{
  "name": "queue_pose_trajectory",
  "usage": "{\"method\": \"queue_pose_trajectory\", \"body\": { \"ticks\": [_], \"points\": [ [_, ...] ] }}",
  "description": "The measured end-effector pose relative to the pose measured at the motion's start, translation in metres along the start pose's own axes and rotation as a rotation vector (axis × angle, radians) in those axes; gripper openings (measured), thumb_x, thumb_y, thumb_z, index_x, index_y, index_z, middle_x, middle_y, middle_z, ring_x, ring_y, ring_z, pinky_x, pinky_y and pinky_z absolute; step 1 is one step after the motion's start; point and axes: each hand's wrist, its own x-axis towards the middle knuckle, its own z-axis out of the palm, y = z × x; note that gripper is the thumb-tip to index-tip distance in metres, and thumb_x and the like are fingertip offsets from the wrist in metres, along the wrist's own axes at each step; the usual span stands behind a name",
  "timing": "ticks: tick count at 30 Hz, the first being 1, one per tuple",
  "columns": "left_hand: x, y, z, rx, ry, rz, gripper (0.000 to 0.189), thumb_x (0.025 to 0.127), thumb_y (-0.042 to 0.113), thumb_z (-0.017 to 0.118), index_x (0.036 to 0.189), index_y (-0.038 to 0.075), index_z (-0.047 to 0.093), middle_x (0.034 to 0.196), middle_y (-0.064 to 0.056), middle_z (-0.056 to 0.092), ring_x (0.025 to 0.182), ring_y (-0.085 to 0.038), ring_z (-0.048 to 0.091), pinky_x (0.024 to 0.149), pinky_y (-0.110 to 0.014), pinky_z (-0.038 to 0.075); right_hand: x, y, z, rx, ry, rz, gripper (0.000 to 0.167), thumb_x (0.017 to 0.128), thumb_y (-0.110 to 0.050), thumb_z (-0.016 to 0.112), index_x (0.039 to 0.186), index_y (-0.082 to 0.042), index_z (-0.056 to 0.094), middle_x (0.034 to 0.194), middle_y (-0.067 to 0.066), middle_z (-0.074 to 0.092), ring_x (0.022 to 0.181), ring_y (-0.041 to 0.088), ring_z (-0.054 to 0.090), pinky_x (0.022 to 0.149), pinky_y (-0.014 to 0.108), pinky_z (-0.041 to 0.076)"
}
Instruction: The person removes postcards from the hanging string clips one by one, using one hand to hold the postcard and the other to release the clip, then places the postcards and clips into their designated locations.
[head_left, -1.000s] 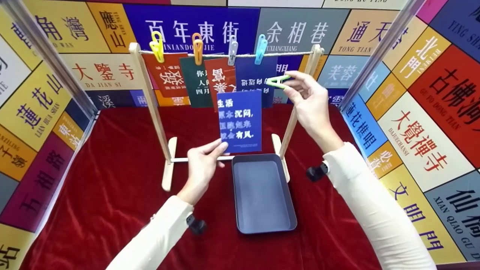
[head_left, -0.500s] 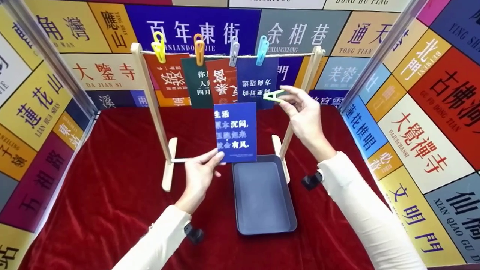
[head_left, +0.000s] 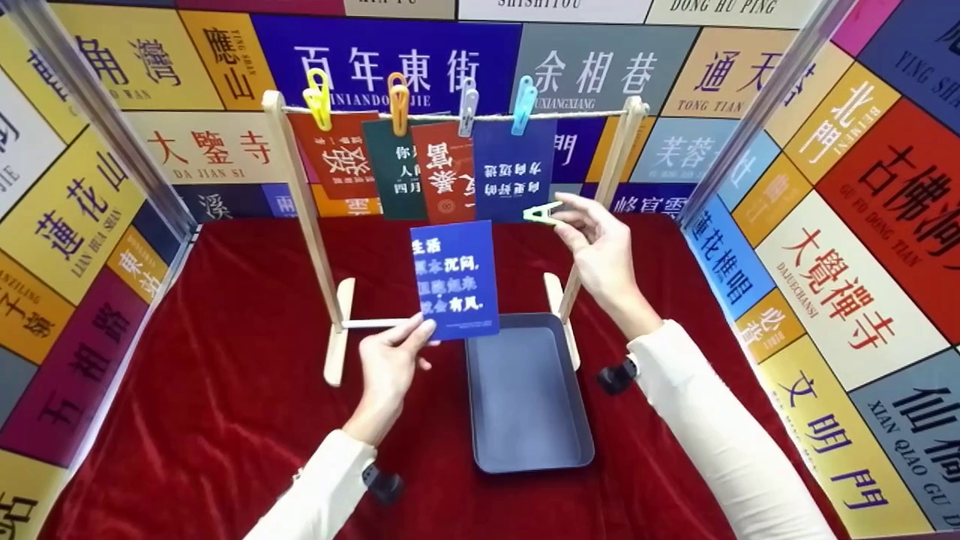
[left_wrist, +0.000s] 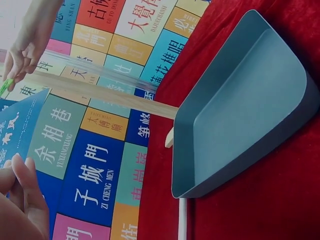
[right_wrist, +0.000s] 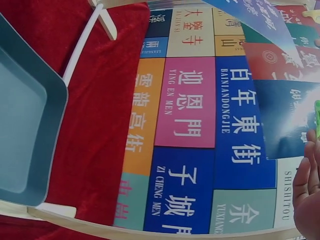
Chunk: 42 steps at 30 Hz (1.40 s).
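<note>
My left hand point(head_left: 388, 367) pinches a blue card point(head_left: 456, 281) with white lettering by its lower left corner, holding it upright in front of the rack. In my right hand point(head_left: 600, 244) a light green clothespin point(head_left: 541, 214) is pinched between thumb and fingers, its tip pointing left. It overlaps the lower edge of a hanging blue card point(head_left: 514, 165) in the head view. In the left wrist view the held card point(left_wrist: 20, 125) is partly cut off. Beyond it the right hand point(left_wrist: 25, 55) shows with the green clothespin point(left_wrist: 6, 86).
A wooden rack point(head_left: 304, 210) carries a cord with yellow point(head_left: 318, 101), orange point(head_left: 398, 105), grey point(head_left: 468, 109) and light blue point(head_left: 524, 105) clothespins holding cards. A dark grey tray point(head_left: 529, 397) stands on the red cloth point(head_left: 247, 435). Printed panels point(head_left: 386, 60) surround the cloth.
The left hand has lowered the blue card and drawn it slightly left. The right hand has come down and left with the green clothespin. The hanging cards stay on the cord.
</note>
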Motion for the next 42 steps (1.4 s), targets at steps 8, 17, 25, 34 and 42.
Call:
{"method": "queue_pose_trajectory", "body": {
  "ticks": [8,17,25,34,42],
  "points": [
    [-0.002,-0.013,-0.009,0.000,0.005,-0.032,0.032,0.087,0.006,0.077,0.115,-0.006,0.070,0.106,-0.027,0.072,0.058,-0.005,0.070,0.041,-0.022,0.052,-0.010,0.017,0.006,-0.017,-0.025,0.048,0.037,0.090,0.008,0.066,0.126,-0.002,0.068,0.096,0.005,0.076,0.088,0.005,0.068,0.075,0.014,0.052],
    [-0.006,-0.028,-0.016,-0.019,0.022,-0.059,0.033,0.086,0.005,0.078,0.116,-0.008,0.070,0.109,-0.028,0.070,0.060,-0.009,0.072,0.040,-0.021,0.051,-0.018,0.032,0.009,-0.062,-0.033,0.088,0.035,0.092,0.005,0.065,0.126,-0.006,0.068,0.102,0.015,0.075,0.089,0.008,0.068,0.077,0.014,0.053],
    [-0.008,-0.036,-0.021,-0.008,0.025,-0.075,0.033,0.086,0.005,0.078,0.116,-0.007,0.070,0.109,-0.028,0.071,0.061,-0.009,0.072,0.040,-0.022,0.051,-0.025,0.043,0.010,-0.066,-0.028,0.125,0.034,0.093,0.004,0.065,0.125,-0.006,0.069,0.101,0.015,0.075,0.087,0.006,0.068,0.077,0.013,0.055],
    [-0.014,-0.050,-0.027,0.009,0.043,-0.107,0.033,0.087,0.006,0.077,0.116,-0.007,0.070,0.109,-0.028,0.071,0.061,-0.010,0.072,0.039,-0.021,0.050,-0.034,0.062,0.014,-0.121,-0.020,0.120,0.035,0.091,0.005,0.067,0.124,-0.005,0.069,0.102,0.021,0.075,0.086,-0.004,0.065,0.079,0.010,0.051],
    [-0.016,-0.066,-0.040,0.016,0.061,-0.150,0.034,0.087,0.006,0.077,0.118,-0.007,0.069,0.106,-0.026,0.073,0.061,-0.010,0.072,0.039,-0.020,0.049,-0.041,0.078,0.015,-0.147,-0.033,0.163,0.035,0.091,0.005,0.068,0.123,-0.007,0.070,0.104,0.019,0.075,0.085,0.000,0.064,0.073,0.013,0.048]
  ]
}}
